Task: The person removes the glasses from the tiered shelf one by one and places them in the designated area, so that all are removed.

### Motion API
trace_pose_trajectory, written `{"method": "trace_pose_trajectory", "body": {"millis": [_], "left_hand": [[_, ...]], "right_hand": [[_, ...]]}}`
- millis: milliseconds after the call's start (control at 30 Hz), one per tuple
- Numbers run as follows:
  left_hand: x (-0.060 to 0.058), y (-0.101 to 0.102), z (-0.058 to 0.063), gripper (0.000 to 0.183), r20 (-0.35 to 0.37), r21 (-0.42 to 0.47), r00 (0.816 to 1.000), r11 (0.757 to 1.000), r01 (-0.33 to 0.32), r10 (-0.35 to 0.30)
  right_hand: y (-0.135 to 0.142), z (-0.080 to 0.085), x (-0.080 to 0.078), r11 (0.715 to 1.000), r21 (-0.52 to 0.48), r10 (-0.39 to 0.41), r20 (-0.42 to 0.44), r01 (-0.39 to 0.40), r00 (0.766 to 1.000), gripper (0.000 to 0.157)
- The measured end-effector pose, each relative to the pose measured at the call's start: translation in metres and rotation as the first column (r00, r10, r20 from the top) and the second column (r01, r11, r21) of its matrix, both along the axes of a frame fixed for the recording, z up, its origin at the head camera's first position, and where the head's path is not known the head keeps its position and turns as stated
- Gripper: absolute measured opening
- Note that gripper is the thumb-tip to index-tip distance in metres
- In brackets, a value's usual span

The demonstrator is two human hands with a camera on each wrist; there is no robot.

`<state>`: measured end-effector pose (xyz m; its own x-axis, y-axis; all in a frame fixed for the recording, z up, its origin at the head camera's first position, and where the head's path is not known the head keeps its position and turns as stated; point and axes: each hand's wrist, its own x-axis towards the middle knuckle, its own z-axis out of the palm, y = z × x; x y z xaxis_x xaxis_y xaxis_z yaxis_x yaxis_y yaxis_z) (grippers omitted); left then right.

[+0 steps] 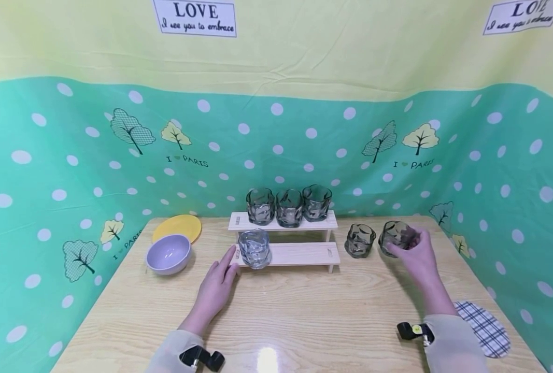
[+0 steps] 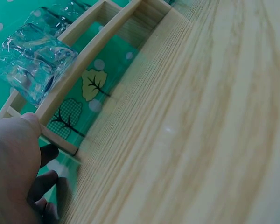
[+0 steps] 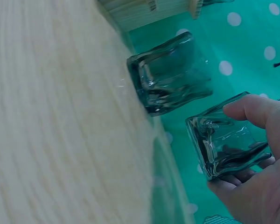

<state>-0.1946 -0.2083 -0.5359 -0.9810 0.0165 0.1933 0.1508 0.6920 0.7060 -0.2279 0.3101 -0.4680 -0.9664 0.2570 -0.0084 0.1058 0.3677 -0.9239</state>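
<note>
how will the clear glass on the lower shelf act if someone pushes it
The clear glass is probably stiff but breakable, judging by its glassy, see-through walls. Its shiny surface suggests it may be slippery. Standing on the narrow, raised lower shelf, it could drop if pushed past the edge.

Six glasses [image 1: 360, 241], two shelves [image 1: 304, 254], two discs [image 1: 183, 227], two hands [image 1: 215, 287], one bowl [image 1: 169, 254] show.

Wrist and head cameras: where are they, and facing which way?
Head: worn on the head, facing forward-down at the table; left hand, right hand, sleeves show.
Left wrist: worn there, facing the wooden shelf; left hand shows.
Right wrist: worn there, facing the gray glass; right hand shows, holding it.
Head and right wrist both see that held glass.
</note>
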Motion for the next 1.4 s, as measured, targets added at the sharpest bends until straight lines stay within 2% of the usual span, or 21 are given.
{"method": "trace_pose_trajectory", "body": {"millis": [267,567,833,1233,1400], "left_hand": [[0.001,0.0,0.002,0.056,0.028,0.007,1.0,1.0,-0.003,0.002],[0.0,-0.001,0.003,0.056,0.059,0.01,0.998,1.0,-0.002,0.001],[0.0,-0.002,0.001,0.057,0.057,0.01,0.998,1.0,0.006,-0.007],[-0.001,-0.002,0.0,0.057,0.05,-0.001,0.999,1.0,0.004,-0.004],[-0.001,-0.002,0.0,0.057,0.05,0.002,0.999,1.0,0.007,-0.007]], "right_hand": [[-0.001,-0.017,-0.005,0.998,-0.062,-0.006,0.013,0.006,1.0,0.108],[-0.005,-0.027,-0.007,0.996,-0.092,-0.005,0.026,0.008,1.0,0.108],[-0.005,-0.031,-0.008,0.996,-0.085,-0.007,0.021,0.009,1.0,0.106],[-0.004,-0.031,-0.008,0.996,-0.081,0.052,0.034,-0.049,0.998,0.107],[-0.005,-0.031,-0.007,0.997,-0.07,0.043,0.038,-0.041,0.998,0.108]]}}
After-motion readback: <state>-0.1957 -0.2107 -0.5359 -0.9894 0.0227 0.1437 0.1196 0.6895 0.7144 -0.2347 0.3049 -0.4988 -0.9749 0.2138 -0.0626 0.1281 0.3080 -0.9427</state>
